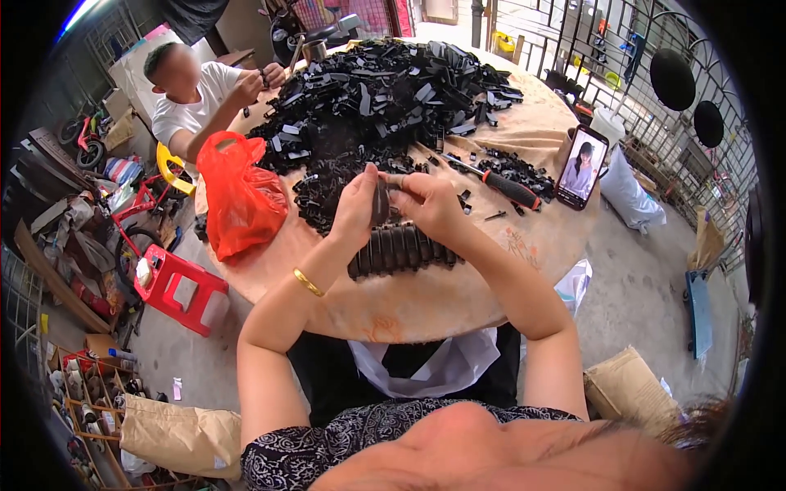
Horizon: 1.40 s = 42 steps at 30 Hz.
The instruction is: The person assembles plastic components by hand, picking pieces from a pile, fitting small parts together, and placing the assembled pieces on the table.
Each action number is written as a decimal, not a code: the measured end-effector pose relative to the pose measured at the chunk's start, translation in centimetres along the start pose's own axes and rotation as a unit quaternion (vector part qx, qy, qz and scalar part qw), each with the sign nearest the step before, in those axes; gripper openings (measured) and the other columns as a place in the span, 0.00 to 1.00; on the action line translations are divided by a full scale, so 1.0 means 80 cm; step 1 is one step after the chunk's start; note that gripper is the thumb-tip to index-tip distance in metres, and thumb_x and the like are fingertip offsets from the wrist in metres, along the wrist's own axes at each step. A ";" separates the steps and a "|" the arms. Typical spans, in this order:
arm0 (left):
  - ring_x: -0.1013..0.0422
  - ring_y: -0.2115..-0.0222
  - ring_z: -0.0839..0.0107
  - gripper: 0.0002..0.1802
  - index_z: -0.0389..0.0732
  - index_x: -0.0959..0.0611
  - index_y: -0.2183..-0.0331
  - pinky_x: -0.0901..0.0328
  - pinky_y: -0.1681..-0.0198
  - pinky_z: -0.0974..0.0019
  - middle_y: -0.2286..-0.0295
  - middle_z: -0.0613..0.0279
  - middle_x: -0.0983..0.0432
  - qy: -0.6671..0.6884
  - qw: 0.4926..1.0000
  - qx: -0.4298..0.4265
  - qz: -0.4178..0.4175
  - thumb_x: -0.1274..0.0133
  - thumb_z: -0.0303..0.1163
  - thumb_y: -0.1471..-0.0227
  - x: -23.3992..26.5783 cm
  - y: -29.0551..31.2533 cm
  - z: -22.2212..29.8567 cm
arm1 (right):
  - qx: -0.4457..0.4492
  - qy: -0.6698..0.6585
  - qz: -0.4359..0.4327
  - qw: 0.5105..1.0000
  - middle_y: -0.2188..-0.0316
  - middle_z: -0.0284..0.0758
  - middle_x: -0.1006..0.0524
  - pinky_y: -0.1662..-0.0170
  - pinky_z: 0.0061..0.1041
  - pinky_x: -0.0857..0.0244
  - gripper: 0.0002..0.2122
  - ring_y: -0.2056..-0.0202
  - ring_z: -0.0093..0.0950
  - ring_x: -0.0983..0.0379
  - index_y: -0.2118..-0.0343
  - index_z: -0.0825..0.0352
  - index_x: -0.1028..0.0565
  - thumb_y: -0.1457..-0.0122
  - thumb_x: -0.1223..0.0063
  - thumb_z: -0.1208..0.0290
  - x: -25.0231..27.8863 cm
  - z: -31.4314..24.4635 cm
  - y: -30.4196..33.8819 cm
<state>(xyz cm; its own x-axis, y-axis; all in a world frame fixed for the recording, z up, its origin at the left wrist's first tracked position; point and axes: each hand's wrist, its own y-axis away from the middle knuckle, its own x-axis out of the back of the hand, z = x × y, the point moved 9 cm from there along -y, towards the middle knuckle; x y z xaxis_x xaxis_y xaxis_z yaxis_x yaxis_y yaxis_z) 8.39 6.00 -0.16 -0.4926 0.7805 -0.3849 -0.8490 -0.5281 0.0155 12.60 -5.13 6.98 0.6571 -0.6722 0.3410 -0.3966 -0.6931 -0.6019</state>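
Patterned top (286, 458), dark with a pale print: nearest item, worn by the person at the lower edge.

White bag (434, 372): one, spread over the lap, below the table edge.

Left hand (354, 209): narrow grip, thumb and fingers closed on a slim black piece (380, 204). Gold bangle (309, 282) at its wrist.

Right hand (431, 206): fingers bent, narrow, at the same piece's upper end; whether they pinch it, cannot tell.

Black piece, location: between the two hands, above the near part of the table, just beyond a row of black parts (401, 250) set side by side.

Round table (352, 315): covered with a tan cloth. Upon it: large mound of black parts (377, 98), at the far side; small heap of black parts (524, 170), right; screwdriver (512, 190), red-and-black handle, near that heap; phone (582, 168), upright at the right edge, screen lit; red plastic bag (237, 200), at the left edge.

Co-worker (192, 98): one, white shirt, seated far left, both hands raised together at a small dark item (264, 78).

Red stool (184, 290): one, on the floor, left.
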 end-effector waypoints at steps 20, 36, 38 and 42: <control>0.40 0.79 0.79 0.18 0.33 0.29 0.73 0.41 0.75 0.73 0.81 0.64 0.33 -0.315 0.925 -0.195 0.079 0.54 0.41 0.49 0.004 0.018 0.040 | 0.205 0.387 -0.146 0.887 0.82 0.37 0.35 0.80 0.26 0.38 0.03 0.82 0.31 0.33 0.80 0.68 0.36 0.59 0.56 0.77 -0.054 -0.041 0.032; 0.36 0.87 0.72 0.11 0.39 0.32 0.69 0.36 0.79 0.73 0.84 0.66 0.34 0.094 0.986 0.017 0.136 0.58 0.37 0.47 0.053 0.021 0.042 | 0.036 0.341 -0.084 0.935 0.72 0.35 0.29 0.64 0.30 0.37 0.11 0.66 0.34 0.32 0.64 0.63 0.27 0.51 0.55 0.69 0.005 0.050 -0.004; 0.35 0.86 0.72 0.10 0.39 0.30 0.70 0.36 0.78 0.74 0.84 0.66 0.34 -0.096 0.994 0.032 0.050 0.57 0.36 0.47 0.073 0.029 0.052 | 0.005 0.324 -0.121 0.938 0.71 0.34 0.28 0.63 0.31 0.37 0.09 0.65 0.33 0.32 0.67 0.59 0.26 0.52 0.52 0.67 0.003 0.068 -0.008; 0.34 0.83 0.67 0.15 0.34 0.25 0.73 0.38 0.76 0.67 0.87 0.63 0.34 -0.591 0.802 -0.085 -0.009 0.48 0.39 0.55 0.056 0.077 0.051 | -0.024 0.412 -0.209 0.886 0.72 0.35 0.27 0.61 0.31 0.38 0.10 0.64 0.33 0.32 0.65 0.59 0.26 0.52 0.50 0.66 -0.013 0.090 -0.003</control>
<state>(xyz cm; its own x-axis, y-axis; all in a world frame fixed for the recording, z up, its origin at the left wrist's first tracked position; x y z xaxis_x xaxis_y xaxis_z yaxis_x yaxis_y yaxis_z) 0.19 7.64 1.97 -0.4028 0.5078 0.7615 -0.8695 -0.4721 -0.1451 16.62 -2.37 1.58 0.0687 -0.3028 0.9506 -0.2695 -0.9231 -0.2745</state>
